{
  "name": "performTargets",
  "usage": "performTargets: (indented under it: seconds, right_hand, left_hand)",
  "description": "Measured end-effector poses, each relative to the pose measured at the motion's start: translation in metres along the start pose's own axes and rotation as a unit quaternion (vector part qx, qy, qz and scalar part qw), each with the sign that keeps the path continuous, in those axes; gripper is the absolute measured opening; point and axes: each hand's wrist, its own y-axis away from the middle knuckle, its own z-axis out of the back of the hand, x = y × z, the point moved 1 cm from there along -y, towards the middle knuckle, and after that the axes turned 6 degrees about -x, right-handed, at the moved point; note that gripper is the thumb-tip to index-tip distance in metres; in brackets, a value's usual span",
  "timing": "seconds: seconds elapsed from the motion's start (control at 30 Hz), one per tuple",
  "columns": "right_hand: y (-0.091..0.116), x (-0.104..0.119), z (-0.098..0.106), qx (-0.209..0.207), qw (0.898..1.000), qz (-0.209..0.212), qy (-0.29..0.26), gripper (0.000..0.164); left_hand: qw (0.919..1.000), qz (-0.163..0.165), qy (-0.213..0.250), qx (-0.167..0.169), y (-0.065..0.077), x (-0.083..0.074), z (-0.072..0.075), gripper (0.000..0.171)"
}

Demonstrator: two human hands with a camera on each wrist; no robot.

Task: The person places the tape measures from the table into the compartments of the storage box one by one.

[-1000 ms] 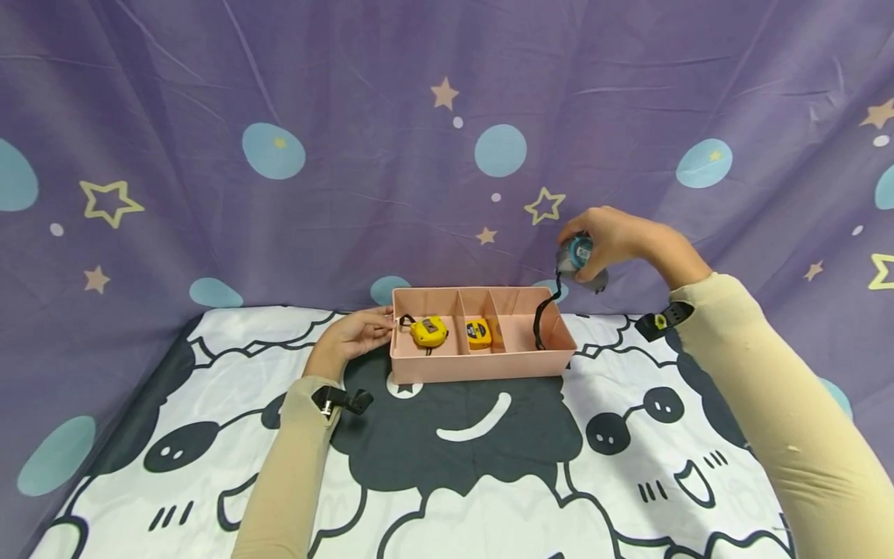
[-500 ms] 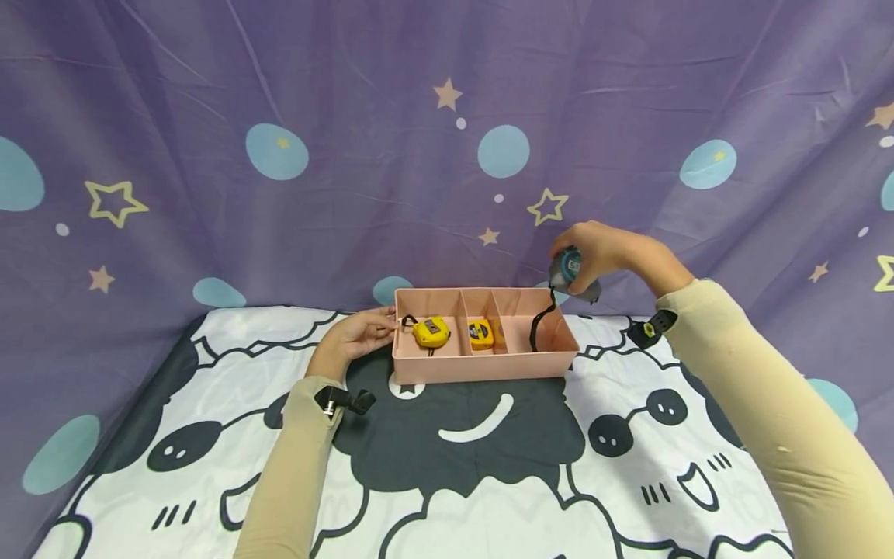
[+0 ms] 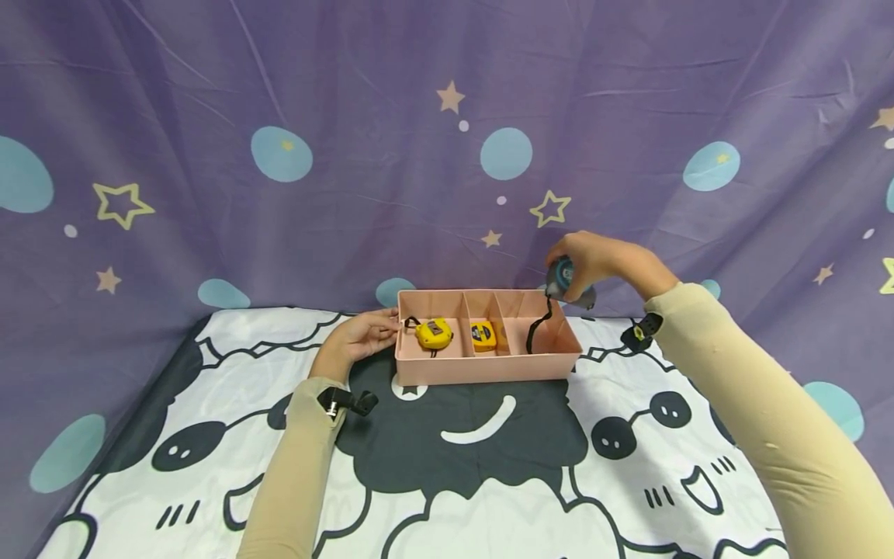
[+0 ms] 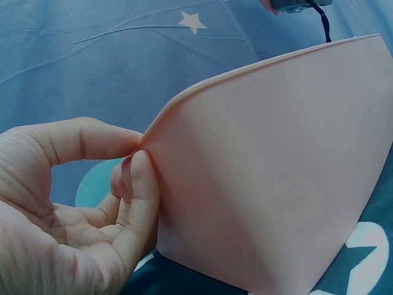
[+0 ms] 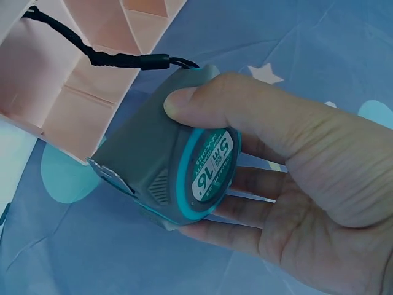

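Note:
A pink divided storage box [image 3: 482, 368] sits on the cloth, with a yellow tape measure [image 3: 434, 334] in its left compartment and a smaller yellow tape measure [image 3: 483, 336] in the middle one. At the box's left end my left hand [image 3: 359, 338] pinches the edge, fingertips right at the rim in the left wrist view. My right hand [image 3: 594, 264] grips a grey and blue tape measure [image 5: 166, 147] between thumb and fingers, above the right compartment's back right corner. Its black wrist strap [image 5: 116, 59] hangs down into that compartment.
A white cloth [image 3: 503, 520] with dark cartoon sheep covers the table. Close behind the box rises a purple curtain [image 3: 391, 155] printed with stars and dots. Black straps with small devices [image 3: 342, 400] are worn on both wrists.
My right hand has come down and slightly left with the grey and blue tape measure, bringing it closer to the box. My left hand keeps its place at the left end.

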Motion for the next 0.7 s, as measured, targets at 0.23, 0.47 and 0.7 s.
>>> performTargets:
  seconds: [0.23,0.47,0.7]
  right_hand:
    - [-0.005,-0.001,-0.005,0.005,1.0,-0.003,0.008,0.052]
    - [-0.009,-0.002,-0.012,0.019,1.0,0.002,0.015,0.051]
    - [-0.012,-0.001,-0.016,0.035,0.999,0.002,0.018,0.057]
  left_hand:
    - [0.9999,-0.004,0.002,0.009,0.0,-0.002,0.0,0.049]
    - [1.0,0.0,0.006,0.002,-0.001,-0.002,0.0,0.054]
    - [1.0,-0.001,0.008,0.004,0.001,-0.002,0.0,0.058]
